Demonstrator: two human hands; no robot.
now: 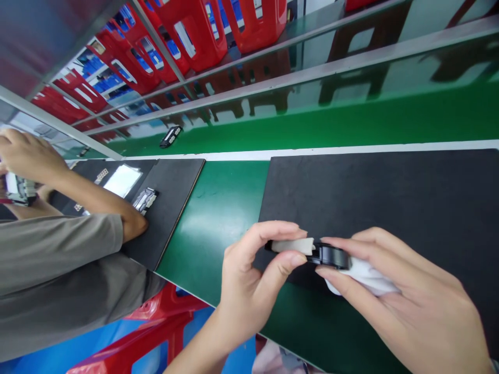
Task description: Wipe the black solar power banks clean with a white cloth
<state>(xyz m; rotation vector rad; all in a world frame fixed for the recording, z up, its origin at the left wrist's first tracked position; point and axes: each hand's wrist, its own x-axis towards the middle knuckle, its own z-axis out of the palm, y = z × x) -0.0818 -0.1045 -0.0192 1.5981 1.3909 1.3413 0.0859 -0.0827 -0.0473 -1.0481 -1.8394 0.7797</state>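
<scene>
A small black plastic part (331, 256) with a pale grey block (292, 245) along its left end is held edge-on in front of me. My left hand (261, 275) pinches the left end, forefinger above the grey block and thumb below it. At the rounded black end, the fingertips and thumb of my right hand (413, 291) close on the part. A white cloth (366, 275) is bunched within my right hand, just behind the part. Both hands are over the near left edge of a black mat (374, 197). The part's underside is hidden.
To the left, a co-worker's arm (89, 195) reaches over another black mat (175, 182), where a similar black-and-grey part (145, 200) lies. One more black part (170, 136) rests on the green strip beyond the white ledge (234, 155). Red stools (163, 322) stand below.
</scene>
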